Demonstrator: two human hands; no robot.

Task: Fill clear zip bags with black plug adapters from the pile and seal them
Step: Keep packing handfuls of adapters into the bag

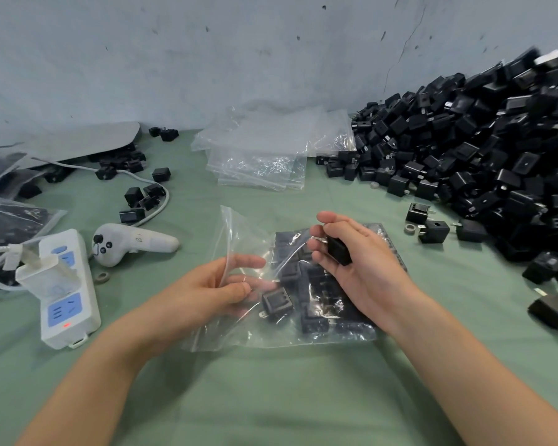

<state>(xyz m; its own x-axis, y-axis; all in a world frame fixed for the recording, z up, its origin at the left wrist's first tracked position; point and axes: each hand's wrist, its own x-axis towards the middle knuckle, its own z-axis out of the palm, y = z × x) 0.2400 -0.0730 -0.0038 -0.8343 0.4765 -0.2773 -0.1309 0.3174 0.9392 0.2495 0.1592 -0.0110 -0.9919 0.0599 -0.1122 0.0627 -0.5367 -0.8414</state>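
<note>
A clear zip bag [239,239] lies at the centre of the green table with several black plug adapters [276,302] inside it. My left hand [213,284] pinches the bag's upper lip and holds its mouth open. My right hand [355,259] grips one black adapter [339,251] just above the bag's mouth. A big pile of black adapters [480,149] fills the right side against the wall.
A stack of empty clear bags [264,156] lies at the back centre. At left stand a white power strip [66,291] with a charger, a white handheld controller [126,244], a cable and scattered adapters [139,197]. Filled bags [7,217] sit at far left. Loose adapters [432,230] lie right of my hands.
</note>
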